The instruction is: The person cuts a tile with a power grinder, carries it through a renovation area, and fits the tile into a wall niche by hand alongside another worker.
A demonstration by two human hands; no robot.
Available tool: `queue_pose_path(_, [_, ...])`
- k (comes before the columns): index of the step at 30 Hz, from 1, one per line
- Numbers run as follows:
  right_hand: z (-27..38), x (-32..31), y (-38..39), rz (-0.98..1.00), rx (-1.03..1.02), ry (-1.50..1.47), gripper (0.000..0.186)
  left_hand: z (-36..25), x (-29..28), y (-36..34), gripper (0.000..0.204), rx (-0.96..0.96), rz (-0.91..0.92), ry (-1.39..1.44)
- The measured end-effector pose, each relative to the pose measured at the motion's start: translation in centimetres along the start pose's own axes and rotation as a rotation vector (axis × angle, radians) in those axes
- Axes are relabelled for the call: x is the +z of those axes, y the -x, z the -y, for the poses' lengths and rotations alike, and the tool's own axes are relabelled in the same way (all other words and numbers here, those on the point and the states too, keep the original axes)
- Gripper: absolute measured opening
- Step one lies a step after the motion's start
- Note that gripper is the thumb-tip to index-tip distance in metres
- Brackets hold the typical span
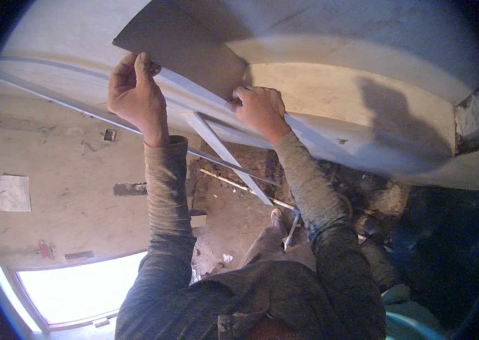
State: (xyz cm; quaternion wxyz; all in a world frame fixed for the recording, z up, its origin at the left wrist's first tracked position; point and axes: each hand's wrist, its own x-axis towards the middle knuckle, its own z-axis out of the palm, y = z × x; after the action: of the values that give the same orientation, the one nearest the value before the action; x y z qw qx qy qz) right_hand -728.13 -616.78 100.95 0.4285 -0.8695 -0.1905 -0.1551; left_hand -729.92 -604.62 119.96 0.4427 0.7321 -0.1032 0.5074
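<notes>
My left hand [137, 96] is raised to the lower left edge of a dark grey sheet [177, 39], its thumb and fingers pinched on that edge. Farther right along the same edge, my right hand [259, 110] is closed on the sheet, knuckles up. The sheet lies close against a pale wall surface with a curved recess [313, 85]; whether it touches it all along is hard to tell. Below my hands, a long pale strip [64, 96] runs diagonally, and a second flat strip [231, 158] slants down toward my feet.
A thin pole [228, 182] lies low near my sandalled foot [276, 218] on the rubble-strewn floor [216, 232]. At left are a wall with a paper [13, 192] and a bright window [75, 283]. A dark area [437, 243] fills the lower right.
</notes>
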Motion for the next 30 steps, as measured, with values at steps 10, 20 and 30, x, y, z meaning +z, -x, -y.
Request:
queue_pose_path(10, [0.4,-1.1,0.1,0.041,0.029,0.004,0.034,0.5,-0.1,0.1,0.013,0.016,0.001,-0.023])
queue_pose_path(20, [-0.1,-0.8,0.2,-0.027,-0.008,-0.034,0.029,1.1,-0.3,-0.1,0.012,0.039,0.037,0.063])
queue_pose_path(30, [-0.3,-0.1,-0.2,-0.031,-0.034,-0.061,0.031,0.7,-0.4,0.0,0.012,0.052,0.05,-0.01])
